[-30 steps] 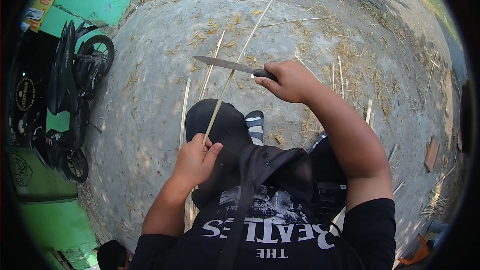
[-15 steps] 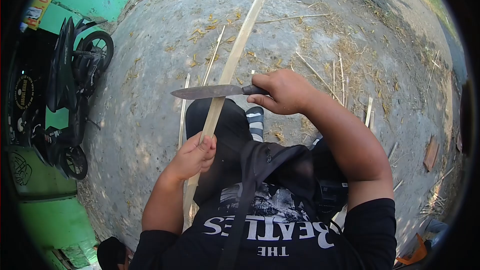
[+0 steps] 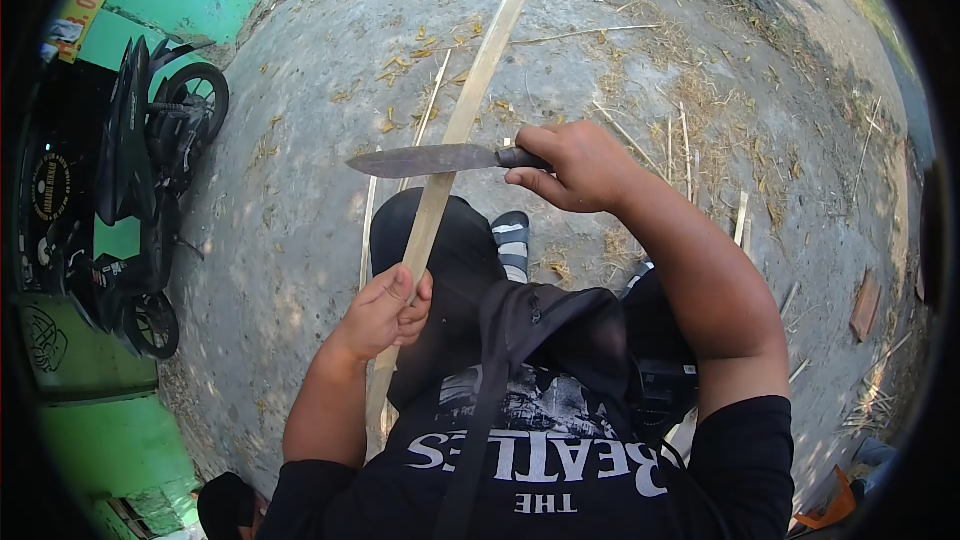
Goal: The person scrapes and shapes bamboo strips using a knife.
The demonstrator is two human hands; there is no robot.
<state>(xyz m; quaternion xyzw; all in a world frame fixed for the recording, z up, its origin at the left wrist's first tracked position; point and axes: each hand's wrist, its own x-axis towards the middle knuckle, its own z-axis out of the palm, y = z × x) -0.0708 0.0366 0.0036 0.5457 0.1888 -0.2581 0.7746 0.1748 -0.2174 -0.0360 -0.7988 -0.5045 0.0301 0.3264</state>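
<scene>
A long pale strip [image 3: 485,60], which looks like bamboo, slants from the top of the view down past my left knee. My left hand [image 3: 388,312] is closed around its lower part, with the strip's end running on below the hand. My right hand [image 3: 575,168] grips the dark handle of a knife [image 3: 425,160]. The blade points left and lies across the strip's broad face, above my left hand. My knee in dark cloth is under the strip.
Thin strips [image 3: 425,120] lie on the concrete ground [image 3: 290,240] ahead, with more at the right among dry leaves. A black motorcycle [image 3: 130,190] stands at the left by a green wall. My sandalled foot [image 3: 512,240] is right of my knee. A brown fragment [image 3: 865,307] lies far right.
The strip has turned from its narrow edge to its broad face. The knife first came down toward my left hand, then moved slightly back up along the strip.
</scene>
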